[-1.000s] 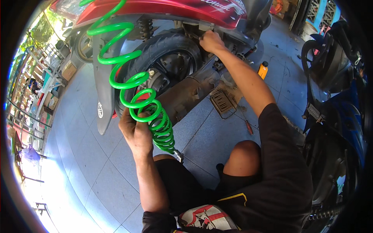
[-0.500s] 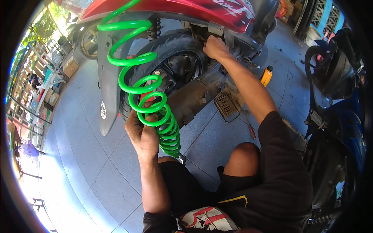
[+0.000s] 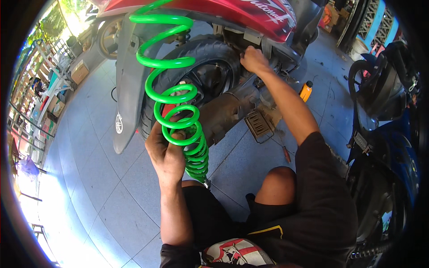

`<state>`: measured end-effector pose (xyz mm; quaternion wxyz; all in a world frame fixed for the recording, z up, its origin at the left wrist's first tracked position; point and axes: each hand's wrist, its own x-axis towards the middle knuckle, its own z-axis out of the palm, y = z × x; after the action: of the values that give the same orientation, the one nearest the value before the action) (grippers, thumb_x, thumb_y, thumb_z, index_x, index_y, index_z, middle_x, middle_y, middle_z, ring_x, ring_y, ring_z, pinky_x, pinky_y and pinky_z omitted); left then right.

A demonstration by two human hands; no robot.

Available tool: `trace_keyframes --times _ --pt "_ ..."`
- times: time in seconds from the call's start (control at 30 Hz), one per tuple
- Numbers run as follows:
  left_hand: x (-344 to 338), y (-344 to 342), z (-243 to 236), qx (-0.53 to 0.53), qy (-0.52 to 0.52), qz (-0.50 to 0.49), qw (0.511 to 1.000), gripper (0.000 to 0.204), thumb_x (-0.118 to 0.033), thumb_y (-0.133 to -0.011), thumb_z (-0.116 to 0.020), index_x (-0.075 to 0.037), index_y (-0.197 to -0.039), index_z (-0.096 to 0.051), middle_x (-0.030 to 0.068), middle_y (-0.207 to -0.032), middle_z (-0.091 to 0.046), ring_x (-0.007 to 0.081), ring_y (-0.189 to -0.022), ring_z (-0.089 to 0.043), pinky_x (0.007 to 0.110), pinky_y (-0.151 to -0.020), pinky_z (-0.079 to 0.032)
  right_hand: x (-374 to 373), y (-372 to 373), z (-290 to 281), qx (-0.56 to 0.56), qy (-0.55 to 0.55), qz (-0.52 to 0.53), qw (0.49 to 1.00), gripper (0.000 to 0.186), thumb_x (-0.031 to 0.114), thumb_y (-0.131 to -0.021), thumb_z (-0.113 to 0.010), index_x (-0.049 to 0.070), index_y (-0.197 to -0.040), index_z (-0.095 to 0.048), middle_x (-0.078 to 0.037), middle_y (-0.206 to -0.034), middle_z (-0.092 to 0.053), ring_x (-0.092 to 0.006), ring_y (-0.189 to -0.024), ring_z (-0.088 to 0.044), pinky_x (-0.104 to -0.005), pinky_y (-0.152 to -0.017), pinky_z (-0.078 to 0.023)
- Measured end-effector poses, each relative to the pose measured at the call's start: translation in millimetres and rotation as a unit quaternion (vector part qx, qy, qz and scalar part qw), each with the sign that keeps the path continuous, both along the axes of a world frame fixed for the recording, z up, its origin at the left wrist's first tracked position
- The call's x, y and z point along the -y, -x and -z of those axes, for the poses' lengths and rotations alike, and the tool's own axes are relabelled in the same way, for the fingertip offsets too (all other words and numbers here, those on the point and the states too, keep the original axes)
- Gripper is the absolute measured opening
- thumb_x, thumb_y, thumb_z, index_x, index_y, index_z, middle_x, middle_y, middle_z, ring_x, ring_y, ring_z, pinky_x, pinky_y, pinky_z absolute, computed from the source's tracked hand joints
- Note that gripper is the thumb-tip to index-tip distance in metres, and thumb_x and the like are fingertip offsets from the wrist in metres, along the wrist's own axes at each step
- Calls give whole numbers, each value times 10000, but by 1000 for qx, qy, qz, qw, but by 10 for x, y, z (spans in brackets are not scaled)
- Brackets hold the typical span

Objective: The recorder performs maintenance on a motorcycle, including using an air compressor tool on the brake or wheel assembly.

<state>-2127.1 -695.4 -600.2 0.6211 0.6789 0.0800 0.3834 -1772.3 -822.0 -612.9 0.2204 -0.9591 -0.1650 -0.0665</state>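
Note:
A bright green coiled hose (image 3: 197, 164) hangs from the top of the view down past the rear wheel, tapering to a metal fitting (image 3: 207, 183). Behind its middle loops, my left hand (image 3: 168, 154) is closed, thumb bent over. A red thing (image 3: 167, 110) shows through the loops above that hand; whether I hold it is hidden. My right hand (image 3: 254, 60) reaches out with curled fingers, at the motorcycle's underside beside the rear tire (image 3: 210, 47). What its fingertips grip is out of sight. Red bodywork (image 3: 210, 15) spans the top.
A grey fender (image 3: 127, 94) juts out left of the wheel. On the tiled floor lie a slotted metal piece (image 3: 258, 125), a red-handled tool (image 3: 287, 154) and a yellow bottle (image 3: 306, 91). Another motorcycle (image 3: 389, 147) stands at right. A cardboard box (image 3: 79, 71) sits far left.
The upper loops of the green hose have swung to the right in the view. My right hand has shifted slightly right and down; my left hand stays almost where it was.

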Motion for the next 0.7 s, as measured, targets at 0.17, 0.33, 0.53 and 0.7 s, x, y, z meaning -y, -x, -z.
trace_keyframes --times 0.17,0.33,0.53,0.7 --pt "4 29 -39 -18 -25 21 999 420 -290 -889 -621 64 -1116 -606 65 -932 -666 109 -835 -601 242 -739 -474 -79 104 -24 61 35 -23 997 398 275 -807 -643 38 -1124 -600 -232 -1138 -621 -397 -1082 -595 -484 -911 -485" --pt "-8 45 -33 -3 -8 4 1000 272 -66 -804 -512 45 -1024 -627 65 -881 -656 103 -755 -573 233 -690 -448 -40 157 -62 60 12 -1 998 357 263 -804 -633 37 -1080 -620 -229 -1097 -640 -390 -1063 -607 -464 -911 -490" --pt "-20 24 -17 -4 -8 9 1000 355 -170 -864 -572 67 -1127 -603 41 -870 -649 98 -791 -586 237 -718 -474 11 180 2 56 35 17 998 329 246 -799 -632 36 -1051 -656 -227 -1075 -651 -391 -1041 -618 -464 -900 -493" --pt "-39 91 -47 -5 -27 2 1000 356 -132 -834 -552 72 -1122 -601 59 -886 -661 114 -811 -601 256 -744 -483 2 193 -111 67 67 -42 995 402 283 -804 -641 39 -1121 -605 -229 -1143 -619 -391 -1076 -598 -472 -906 -488"
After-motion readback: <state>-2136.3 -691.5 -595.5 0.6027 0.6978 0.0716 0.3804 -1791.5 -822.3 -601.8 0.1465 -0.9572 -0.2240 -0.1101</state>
